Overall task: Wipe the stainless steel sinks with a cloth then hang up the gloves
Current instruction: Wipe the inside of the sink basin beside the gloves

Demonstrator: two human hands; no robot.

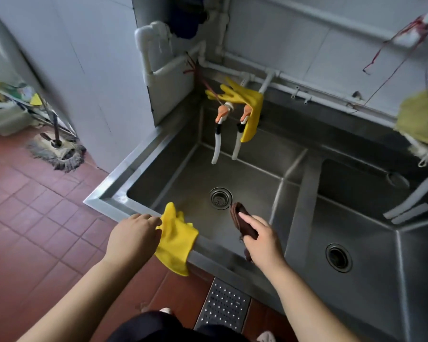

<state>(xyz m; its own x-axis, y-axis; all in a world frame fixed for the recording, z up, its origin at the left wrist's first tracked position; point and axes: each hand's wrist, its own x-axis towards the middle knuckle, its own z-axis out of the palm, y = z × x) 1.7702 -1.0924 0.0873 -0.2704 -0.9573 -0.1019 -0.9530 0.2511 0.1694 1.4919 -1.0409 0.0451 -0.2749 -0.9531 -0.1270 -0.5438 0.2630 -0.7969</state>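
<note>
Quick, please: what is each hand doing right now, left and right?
Left hand: fingers on the yellow glove; grip cannot be told.
Right hand: holding the brown cloth.

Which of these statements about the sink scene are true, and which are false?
1. The right hand holds a dark brown cloth over the left stainless steel basin. True.
2. Both yellow rubber gloves hang on the taps. False: one yellow rubber glove hangs at the taps, the other yellow rubber glove is draped over the sink's front rim.
3. The left hand touches the glove on the front rim. True.
4. The left basin is full of water. False: its round metal drain strainer shows in a drained basin.
5. A grey string mop stands on the red tiled floor. True.
</note>
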